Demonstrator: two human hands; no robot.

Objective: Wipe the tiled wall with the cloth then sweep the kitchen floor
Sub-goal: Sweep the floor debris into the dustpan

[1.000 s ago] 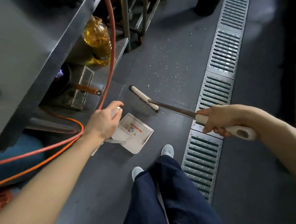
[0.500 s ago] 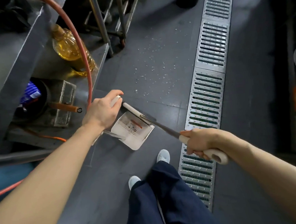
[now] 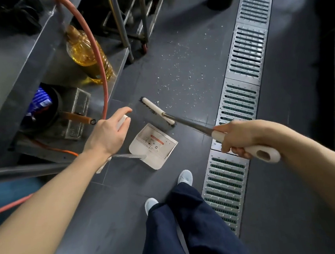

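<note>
Down at the middle of the view, the broom point(image 3: 158, 113) stands with its cream head on the dark floor point(image 3: 292, 196), dark bristles underneath, and its thin metal shaft slanting back toward four o'clock. The right hand point(image 3: 239, 138) wraps its curled fingers around the cream grip at the shaft's end, with the holed tip of the grip sticking out past the palm. Just at six o'clock from the broom head lies the white dustpan point(image 3: 154, 146), flat on the floor with a few specks inside; whether the two touch is hard to say. The left hand point(image 3: 107, 135) grips the top of the dustpan's upright handle, forefinger stretched forward along it. White crumbs point(image 3: 178, 74) are scattered over the floor at twelve o'clock from the broom head. A long metal drain grate point(image 3: 240, 103) runs from one o'clock down to five o'clock. At ten o'clock a steel shelf point(image 3: 115, 62) carries a bottle of yellow oil point(image 3: 86, 52), with an orange hose point(image 3: 98, 57) curving in front of it. At six o'clock are dark blue trouser legs point(image 3: 189, 231) and two white shoes point(image 3: 184, 177).
</note>
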